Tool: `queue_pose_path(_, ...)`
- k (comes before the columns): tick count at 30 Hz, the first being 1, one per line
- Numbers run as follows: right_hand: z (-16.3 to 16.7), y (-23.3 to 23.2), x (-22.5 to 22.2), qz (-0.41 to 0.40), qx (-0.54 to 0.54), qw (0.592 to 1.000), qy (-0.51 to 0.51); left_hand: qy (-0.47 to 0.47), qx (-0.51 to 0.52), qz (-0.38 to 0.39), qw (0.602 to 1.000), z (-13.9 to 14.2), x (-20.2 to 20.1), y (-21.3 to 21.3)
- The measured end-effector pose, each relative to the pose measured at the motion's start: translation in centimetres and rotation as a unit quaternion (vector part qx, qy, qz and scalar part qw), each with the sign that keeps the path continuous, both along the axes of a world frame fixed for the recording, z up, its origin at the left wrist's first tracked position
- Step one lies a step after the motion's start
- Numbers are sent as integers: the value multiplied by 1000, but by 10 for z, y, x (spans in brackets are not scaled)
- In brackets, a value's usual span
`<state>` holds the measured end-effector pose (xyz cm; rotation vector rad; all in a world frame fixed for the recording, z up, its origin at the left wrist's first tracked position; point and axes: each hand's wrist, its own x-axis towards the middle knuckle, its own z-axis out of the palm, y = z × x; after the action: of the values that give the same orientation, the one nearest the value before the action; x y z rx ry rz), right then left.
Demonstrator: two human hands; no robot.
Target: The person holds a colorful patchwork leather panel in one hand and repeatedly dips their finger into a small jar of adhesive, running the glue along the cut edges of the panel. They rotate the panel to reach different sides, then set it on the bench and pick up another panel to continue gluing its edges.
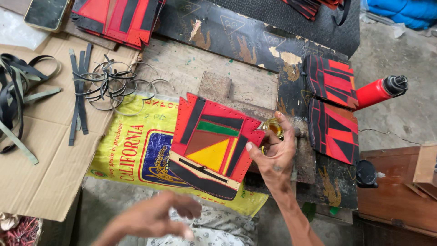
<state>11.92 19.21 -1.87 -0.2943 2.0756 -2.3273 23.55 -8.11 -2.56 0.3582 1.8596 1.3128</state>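
Right hand (272, 155) touching patchwork panel (211, 145), left hand (152, 217) apart

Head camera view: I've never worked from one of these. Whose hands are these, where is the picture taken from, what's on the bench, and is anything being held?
There is no machine here: a person works with two bare hands, and the single camera sits on their head, looking down at the bench.

The right hand reaches forward and pinches a small amber glass container with its fingers, at the edge of a patchwork panel of red, black, green, brown and yellow pieces. The left hand hangs blurred in the foreground, loosely curled, holding nothing that I can make out.

The panel lies partly on a yellow printed sack and partly on a worn wooden board. Left of it are black strips and thin wire rings on cardboard. To the right lie two more red and black panels and a red bottle on its side.
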Motion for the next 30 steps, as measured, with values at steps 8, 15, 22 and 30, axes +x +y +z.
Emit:
queue_pose_path(8,6,-1,-4,11,-70,997,-16,-290,615,395,618,-120,55,89)
queue_pose_path(15,18,10,-6,46,-146,986,-65,-217,728,337,555,-139,28,78)
queue_pose_path(22,5,16,-13,32,-163,979,-121,-231,552,455,660,-121,-1,85)
queue_pose_path(30,6,50,-34,-10,15,999,-40,-129,459,592,650,-101,12,85)
